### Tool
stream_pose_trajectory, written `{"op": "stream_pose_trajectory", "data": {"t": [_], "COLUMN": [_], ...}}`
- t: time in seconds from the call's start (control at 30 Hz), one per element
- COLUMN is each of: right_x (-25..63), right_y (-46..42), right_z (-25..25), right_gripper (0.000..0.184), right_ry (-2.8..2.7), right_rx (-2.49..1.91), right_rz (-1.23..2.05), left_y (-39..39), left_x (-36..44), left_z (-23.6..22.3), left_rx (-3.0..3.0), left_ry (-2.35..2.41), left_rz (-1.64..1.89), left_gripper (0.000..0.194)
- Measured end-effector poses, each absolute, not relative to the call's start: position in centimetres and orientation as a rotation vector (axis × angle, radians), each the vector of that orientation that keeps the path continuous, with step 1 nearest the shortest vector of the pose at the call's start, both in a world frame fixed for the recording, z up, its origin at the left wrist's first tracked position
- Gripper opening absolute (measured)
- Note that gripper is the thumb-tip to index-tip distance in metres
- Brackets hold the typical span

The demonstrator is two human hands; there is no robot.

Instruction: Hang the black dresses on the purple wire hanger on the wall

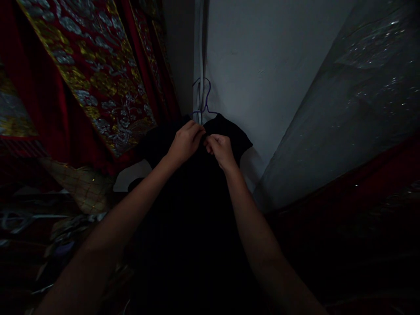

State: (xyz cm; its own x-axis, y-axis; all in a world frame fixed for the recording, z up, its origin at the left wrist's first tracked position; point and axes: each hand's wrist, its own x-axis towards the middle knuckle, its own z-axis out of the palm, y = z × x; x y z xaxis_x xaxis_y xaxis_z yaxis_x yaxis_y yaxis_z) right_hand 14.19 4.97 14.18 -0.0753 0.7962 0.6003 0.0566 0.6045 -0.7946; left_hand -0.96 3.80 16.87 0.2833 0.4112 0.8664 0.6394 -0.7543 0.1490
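Note:
A black short-sleeved garment (197, 197) hangs on a thin bluish-purple wire hanger (209, 94) against the wall. At the front of its neckline, my left hand (187, 138) is closed, thumb and fingertips pinching the dark cloth. Close beside it, my right hand (219, 148) is also closed, with its fingers curled in a pinch on the same edge. The fingertips of both hands nearly meet. Any small fastening between them is too dark to make out. Below the hands, the garment fades into shadow.
Red cloth with gold and silver embroidery (98, 74) hangs at the left. A pale strip (201, 39) runs down the wall (262, 57) behind the hanger. Clear plastic sheeting (370, 87) covers the right side, above dark red fabric (377, 170). Dim clutter (65, 232) lies lower left.

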Motion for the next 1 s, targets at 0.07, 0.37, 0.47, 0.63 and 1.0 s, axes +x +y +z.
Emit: {"op": "stream_pose_trajectory", "data": {"t": [0.07,0.37,0.47,0.63,1.0], "right_x": [13.6,12.2,12.1,11.9,12.5], "right_y": [5.2,4.5,4.7,6.2,0.5], "right_z": [13.2,13.3,13.2,9.9,2.3], "right_gripper": [0.028,0.026,0.030,0.030,0.026], "right_ry": [-1.504,-1.458,-1.443,-1.508,-1.560], "right_rx": [-0.736,-0.764,-0.800,-0.996,-0.870], "right_rz": [0.706,0.738,0.679,0.816,1.160], "left_y": [3.8,2.7,2.5,2.0,1.9], "left_x": [-0.8,-0.3,0.0,-0.1,-12.5], "left_z": [16.0,15.6,15.1,16.9,9.4], "left_rx": [-2.279,-2.014,-2.003,-1.835,-1.372], "left_ry": [-0.978,-1.016,-1.038,-1.022,-1.488], "left_rz": [-1.517,-1.790,-1.787,-1.963,-2.941], "left_gripper": [0.011,0.012,0.013,0.016,0.035]}}
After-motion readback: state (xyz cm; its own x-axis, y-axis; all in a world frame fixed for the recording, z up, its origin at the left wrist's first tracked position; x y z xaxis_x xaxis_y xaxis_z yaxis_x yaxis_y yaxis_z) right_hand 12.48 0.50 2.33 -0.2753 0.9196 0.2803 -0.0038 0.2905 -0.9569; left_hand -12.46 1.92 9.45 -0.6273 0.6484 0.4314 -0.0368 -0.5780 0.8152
